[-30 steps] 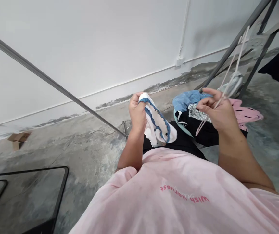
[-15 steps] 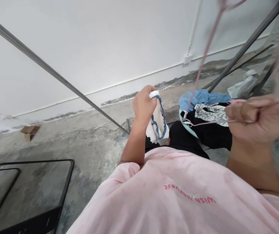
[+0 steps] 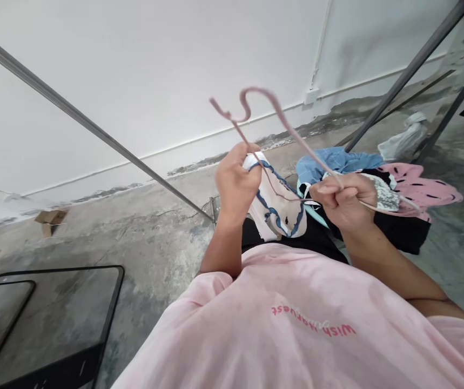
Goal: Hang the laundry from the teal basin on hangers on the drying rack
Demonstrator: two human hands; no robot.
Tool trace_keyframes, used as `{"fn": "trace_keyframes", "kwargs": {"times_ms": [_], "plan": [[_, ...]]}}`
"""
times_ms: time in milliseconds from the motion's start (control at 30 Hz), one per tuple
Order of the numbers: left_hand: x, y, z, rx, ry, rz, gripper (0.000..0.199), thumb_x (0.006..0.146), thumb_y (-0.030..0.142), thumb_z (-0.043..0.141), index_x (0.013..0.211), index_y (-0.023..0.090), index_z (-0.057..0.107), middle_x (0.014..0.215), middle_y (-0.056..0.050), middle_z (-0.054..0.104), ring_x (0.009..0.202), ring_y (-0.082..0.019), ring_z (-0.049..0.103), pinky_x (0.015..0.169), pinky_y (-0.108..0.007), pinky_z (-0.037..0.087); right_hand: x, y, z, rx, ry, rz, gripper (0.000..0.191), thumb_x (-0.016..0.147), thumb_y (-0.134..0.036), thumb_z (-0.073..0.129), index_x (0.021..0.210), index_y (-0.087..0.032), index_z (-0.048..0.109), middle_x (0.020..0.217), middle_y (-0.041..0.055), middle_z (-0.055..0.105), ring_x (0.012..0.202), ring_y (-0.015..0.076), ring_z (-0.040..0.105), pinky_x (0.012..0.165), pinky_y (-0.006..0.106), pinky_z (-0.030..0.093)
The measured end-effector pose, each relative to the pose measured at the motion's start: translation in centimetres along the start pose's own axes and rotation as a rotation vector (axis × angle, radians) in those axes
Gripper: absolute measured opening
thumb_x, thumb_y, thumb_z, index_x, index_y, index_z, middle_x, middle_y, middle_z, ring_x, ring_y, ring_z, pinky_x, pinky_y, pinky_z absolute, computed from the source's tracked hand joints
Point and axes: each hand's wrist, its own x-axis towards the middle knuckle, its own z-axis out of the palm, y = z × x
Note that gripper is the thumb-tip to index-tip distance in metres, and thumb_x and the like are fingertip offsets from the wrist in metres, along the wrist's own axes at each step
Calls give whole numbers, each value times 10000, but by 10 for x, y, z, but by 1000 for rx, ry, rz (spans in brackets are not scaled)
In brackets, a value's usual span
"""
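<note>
Left hand [image 3: 234, 183] closed firmly on the upper edge of a white fabric garment with blue scalloped trim [image 3: 281, 209], held just above the black trousers [image 3: 316, 237]. Right hand [image 3: 345, 202] curled, thumb and fingers pinching a thin pink cord [image 3: 292, 125]. One length rises in a loose S-curve to a free end; another crosses the garment toward the left hand. Technique: a pinch close to the fabric should steer the cord better than one far along it (slack loops likely snag). Cord's junction with the garment hard to make out; attachment cannot be told. Beyond right hand: blue cloth [image 3: 337, 160], pink cloth with black spots [image 3: 422, 189].
</note>
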Motion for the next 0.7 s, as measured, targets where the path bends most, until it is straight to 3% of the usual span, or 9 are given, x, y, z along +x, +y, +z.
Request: {"fn": "trace_keyframes", "kwargs": {"times_ms": [167,267,367,500,700], "plan": [[10,-14,-19,-14,160,18,152,761,117,636,859,232,647,951,2,696,1049,-200,624,942,-275,471,0,6,-30,-168,-145,162,278,854,-474,678,888,-212,766,492,-25,387,463,52,335,476,207,258],[13,-23,-21,-4,180,28,115,799,159,636,886,233,650,964,-6,695,1057,-199,625,937,-270,470,-1,-2,-42,-273,-151,232,318,857,-482,674,929,-187,771,515,-12,429,484,53,347,485,206,252],[13,-26,-18,-6,140,30,119,803,175,635,897,245,656,977,-10,695,1058,-209,624,949,-280,467,-4,-13,-41,-284,-87,158,290,848,-467,688,922,-205,787,545,3,472,494,55,361,492,215,266],[11,-24,-12,-37,94,12,107,789,176,628,867,246,652,960,-12,689,1068,-216,616,962,-286,466,-4,-22,-28,-154,-54,-1,241,819,-468,716,890,-253,798,470,-17,380,447,58,327,468,219,276],[7,-21,-15,-10,106,34,134,803,171,597,902,235,660,975,-16,686,1033,-206,631,946,-282,468,0,-17,-25,-100,27,-108,240,818,-458,724,861,-229,785,469,-26,363,429,51,323,464,215,272]]}}
